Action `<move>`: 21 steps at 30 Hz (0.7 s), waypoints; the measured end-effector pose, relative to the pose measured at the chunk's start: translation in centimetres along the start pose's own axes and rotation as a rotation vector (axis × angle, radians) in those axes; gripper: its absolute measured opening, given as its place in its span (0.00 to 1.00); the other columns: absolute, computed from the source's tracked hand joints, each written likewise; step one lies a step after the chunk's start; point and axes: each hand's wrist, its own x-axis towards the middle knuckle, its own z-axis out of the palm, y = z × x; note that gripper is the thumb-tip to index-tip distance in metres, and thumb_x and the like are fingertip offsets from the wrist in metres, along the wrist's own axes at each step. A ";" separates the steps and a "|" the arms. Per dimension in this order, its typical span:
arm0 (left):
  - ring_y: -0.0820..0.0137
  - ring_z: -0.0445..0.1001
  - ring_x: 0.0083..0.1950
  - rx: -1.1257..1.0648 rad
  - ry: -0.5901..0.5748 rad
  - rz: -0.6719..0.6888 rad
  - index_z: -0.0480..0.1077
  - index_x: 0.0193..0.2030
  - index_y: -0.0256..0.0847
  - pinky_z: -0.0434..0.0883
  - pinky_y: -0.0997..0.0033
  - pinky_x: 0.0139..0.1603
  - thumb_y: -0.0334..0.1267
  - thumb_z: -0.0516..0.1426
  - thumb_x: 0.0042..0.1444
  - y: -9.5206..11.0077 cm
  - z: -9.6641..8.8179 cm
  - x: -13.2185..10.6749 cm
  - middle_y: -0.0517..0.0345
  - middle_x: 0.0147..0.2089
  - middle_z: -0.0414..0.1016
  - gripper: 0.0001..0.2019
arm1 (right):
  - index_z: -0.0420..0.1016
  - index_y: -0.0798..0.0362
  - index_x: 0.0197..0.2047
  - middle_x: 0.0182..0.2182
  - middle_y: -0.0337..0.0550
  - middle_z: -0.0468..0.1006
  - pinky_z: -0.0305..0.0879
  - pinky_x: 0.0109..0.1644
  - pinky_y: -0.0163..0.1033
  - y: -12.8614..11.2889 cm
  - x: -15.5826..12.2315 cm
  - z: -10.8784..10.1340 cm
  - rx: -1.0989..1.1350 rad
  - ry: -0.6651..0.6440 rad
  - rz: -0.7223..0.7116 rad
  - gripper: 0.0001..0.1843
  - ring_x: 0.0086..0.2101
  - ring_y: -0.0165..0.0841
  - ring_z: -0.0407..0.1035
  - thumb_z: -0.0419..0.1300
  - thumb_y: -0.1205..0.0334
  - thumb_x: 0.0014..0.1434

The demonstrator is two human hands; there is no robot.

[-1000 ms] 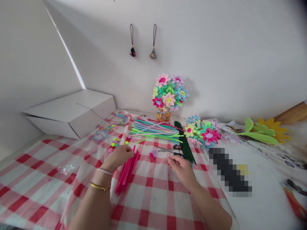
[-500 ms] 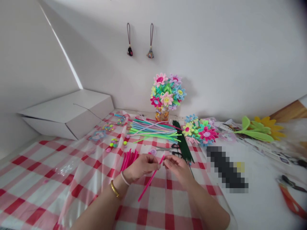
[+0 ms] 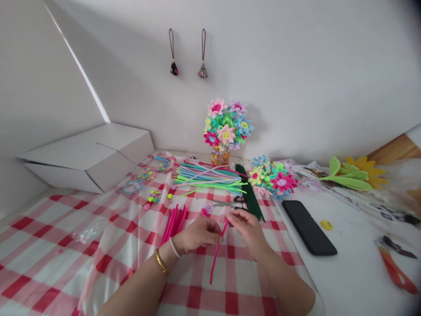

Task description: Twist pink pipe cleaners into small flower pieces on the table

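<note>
A single hot-pink pipe cleaner (image 3: 215, 261) runs between my hands, its lower end hanging free over the checked cloth. My left hand (image 3: 204, 233), with a gold bangle and a pale band at the wrist, is closed, thumb and fingertips pinched on its middle stretch. At the strip's upper end, my right hand (image 3: 246, 224) is closed in a pinch. Beside my left forearm lies a bunch of pink pipe cleaners (image 3: 174, 224). Just beyond my fingers are a small pink piece (image 3: 204, 212), a lilac round piece (image 3: 209, 208) and scissors (image 3: 223, 203).
Multicoloured pipe cleaners (image 3: 210, 179) and dark green stems (image 3: 251, 197) lie farther back. Pipe-cleaner flowers fill a jar (image 3: 220, 155); more flowers (image 3: 274, 177) lie right. A phone (image 3: 309, 227), orange-handled pliers-like tool (image 3: 396, 267) and white box (image 3: 88, 153) flank the area.
The pink pipe cleaner has swung to hang more upright, its lower end moving right. My left hand has slid slightly lower along it. The view has shifted a little.
</note>
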 end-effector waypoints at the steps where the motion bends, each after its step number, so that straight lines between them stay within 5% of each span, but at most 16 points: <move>1: 0.81 0.52 0.17 -0.007 -0.019 -0.007 0.66 0.23 0.35 0.46 0.76 0.18 0.38 0.61 0.41 0.0 0.0 0.0 0.68 0.16 0.58 0.09 | 0.75 0.54 0.29 0.23 0.38 0.72 0.60 0.34 0.35 -0.1 0.0 0.0 0.013 0.009 0.005 0.10 0.27 0.30 0.64 0.62 0.56 0.49; 13: 0.82 0.56 0.17 -0.140 -0.083 -0.040 0.68 0.25 0.34 0.50 0.78 0.18 0.38 0.64 0.39 0.7 -0.3 -0.6 0.66 0.18 0.62 0.11 | 0.76 0.52 0.26 0.22 0.38 0.73 0.60 0.32 0.36 0.8 0.2 -0.2 0.459 -0.017 0.062 0.04 0.25 0.28 0.64 0.64 0.61 0.48; 21: 0.81 0.55 0.14 -0.258 0.006 -0.062 0.66 0.26 0.34 0.47 0.78 0.16 0.42 0.64 0.40 0.7 -0.3 -0.3 0.67 0.14 0.60 0.14 | 0.74 0.54 0.31 0.21 0.37 0.70 0.55 0.26 0.34 0.2 0.3 -1.1 0.018 0.136 -0.034 0.12 0.22 0.28 0.60 0.62 0.54 0.49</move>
